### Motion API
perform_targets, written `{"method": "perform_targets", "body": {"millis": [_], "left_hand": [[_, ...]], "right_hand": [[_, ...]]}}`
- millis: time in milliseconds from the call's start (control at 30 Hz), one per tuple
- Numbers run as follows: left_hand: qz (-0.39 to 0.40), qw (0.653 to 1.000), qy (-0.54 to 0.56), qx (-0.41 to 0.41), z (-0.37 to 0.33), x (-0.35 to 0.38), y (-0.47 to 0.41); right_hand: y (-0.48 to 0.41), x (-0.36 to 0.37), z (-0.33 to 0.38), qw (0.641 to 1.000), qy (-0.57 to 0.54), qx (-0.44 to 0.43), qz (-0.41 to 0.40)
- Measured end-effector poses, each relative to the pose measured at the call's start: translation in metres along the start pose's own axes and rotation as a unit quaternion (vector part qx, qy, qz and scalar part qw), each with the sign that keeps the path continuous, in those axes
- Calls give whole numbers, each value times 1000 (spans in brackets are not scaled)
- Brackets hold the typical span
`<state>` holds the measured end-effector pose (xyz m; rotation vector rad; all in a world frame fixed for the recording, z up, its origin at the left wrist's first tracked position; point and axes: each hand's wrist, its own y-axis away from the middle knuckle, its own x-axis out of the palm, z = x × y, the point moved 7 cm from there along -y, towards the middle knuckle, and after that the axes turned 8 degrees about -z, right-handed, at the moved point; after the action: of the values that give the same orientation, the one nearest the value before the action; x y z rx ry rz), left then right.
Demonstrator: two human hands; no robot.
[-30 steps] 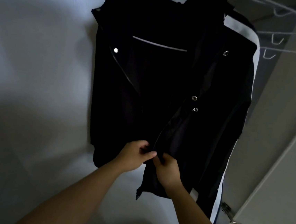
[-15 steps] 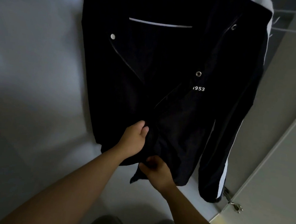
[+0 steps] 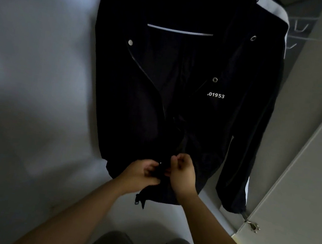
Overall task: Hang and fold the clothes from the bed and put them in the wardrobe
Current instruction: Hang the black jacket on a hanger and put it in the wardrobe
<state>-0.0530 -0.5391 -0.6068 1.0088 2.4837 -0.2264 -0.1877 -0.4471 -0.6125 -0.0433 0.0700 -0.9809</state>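
One wide-angle camera, worn on the person's head, looks forward and down. It sits near the hanging jacket (image 3: pixel 130 103), which fills mid-frame

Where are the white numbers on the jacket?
In the head view, the numbers sit right of centre on the jacket, just below a snap and above the right hand.

Left hand (image 3: pixel 139 175) and right hand (image 3: pixel 183 176) seemingly pinch jacket (image 3: pixel 137 109).
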Motion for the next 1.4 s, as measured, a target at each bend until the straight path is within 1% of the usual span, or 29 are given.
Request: {"method": "perform_targets", "body": {"millis": [100,200,233,300,367,433,467,567,633,733,867,933,1033,1100,1167,1233,1300,1400], "left_hand": [[-53,994,-70,58,5,5,8],[-85,990,-85,70,10,7,14],[-87,991,-82,66,14,7,17],[-66,996,-50,46,23,9,24],[-47,999,14,6,29,12,30],[-59,997,49,-20,31,13,29],[-75,995,53,-29,30,13,28],[-129,988,60,-60,26,11,23],[-135,984,89,-82,24,14,19],[-129,983,90,-99,22,19,13],[-111,980,100,-129,19,21,6],[-91,976,112,-160,19,23,2],[-20,975,116,-188,13,34,-2],[24,976,107,-187,10,42,-5],[53,979,83,-178,7,48,-7],[68,982,58,-165,4,53,-7],[61,985,47,-156,2,56,-8],[50,987,50,-142,1,61,-9]], "right_hand": [[-3,0,15,999,-25,-20,4],[-5,-7,18,998,-52,-15,-15],[-6,-10,16,998,-54,-5,-25],[-7,-15,12,997,-59,16,-41],[-6,-19,9,994,-93,34,-45],[-3,-22,6,991,-116,59,-39],[-1,-21,3,991,-108,70,-29],[15,-17,-7,995,-36,94,19],[30,-13,-14,993,-8,107,53],[45,-14,-27,991,36,113,69],[53,-33,-38,987,82,136,22],[60,-36,-43,982,112,142,50],[72,-33,-49,977,85,168,96],[75,-34,-48,977,42,188,89],[76,-40,-47,976,-4,209,64],[74,-49,-45,975,-35,218,38],[74,-60,-42,975,-39,217,17],[81,-70,-42,977,26,210,21]]}}
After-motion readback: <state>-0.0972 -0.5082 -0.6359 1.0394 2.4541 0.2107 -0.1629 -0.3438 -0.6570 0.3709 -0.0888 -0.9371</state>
